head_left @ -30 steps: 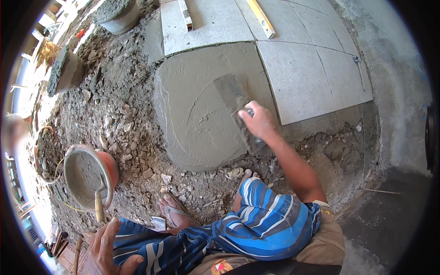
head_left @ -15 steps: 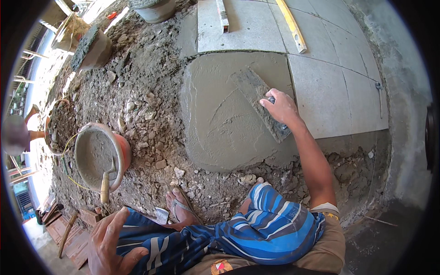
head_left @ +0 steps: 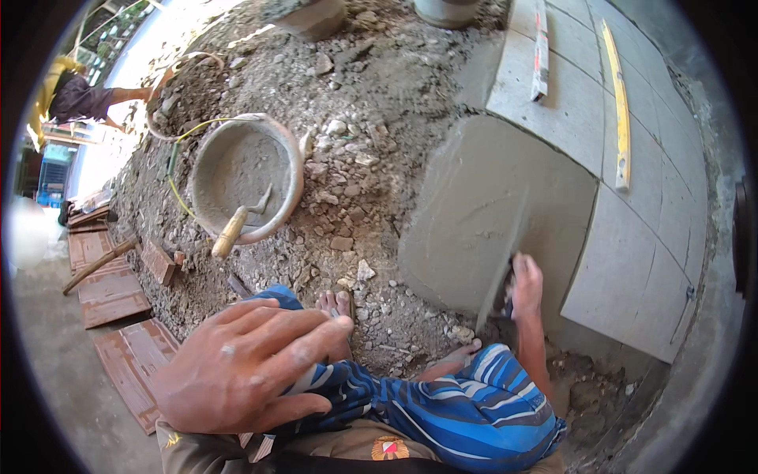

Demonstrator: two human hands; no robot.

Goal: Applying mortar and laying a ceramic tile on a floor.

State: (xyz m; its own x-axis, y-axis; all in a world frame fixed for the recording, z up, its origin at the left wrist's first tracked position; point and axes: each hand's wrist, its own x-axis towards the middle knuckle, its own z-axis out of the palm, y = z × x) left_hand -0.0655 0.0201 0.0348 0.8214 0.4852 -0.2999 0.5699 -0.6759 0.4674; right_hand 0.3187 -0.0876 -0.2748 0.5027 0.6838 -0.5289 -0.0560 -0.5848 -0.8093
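Wet mortar [head_left: 466, 197] is lying in a broad grey patch on the rubble ground [head_left: 371, 209], bordering the pale floor tiles [head_left: 624, 276] on its right; a flat trowel [head_left: 505, 257] is crossing its near part, its blade showing almost edge-on from where I am standing; the right hand [head_left: 527, 286] is wrapping curled fingers around the handle; the left hand [head_left: 245, 367] is hanging palm-down over the striped trousers [head_left: 474, 403], fingers loosely spread, gripping nothing I can see. For an even surface, the blade is probably wanting a slightly raised leading edge, light steady pressure and long overlapping strokes; faint ridges left of it are likely needing another pass, gently beside the tiles. Further left, a bucket [head_left: 296, 170] is holding grey mix and a wooden-handled trowel [head_left: 229, 233]; beyond, another person [head_left: 75, 99] is showing at the edge.
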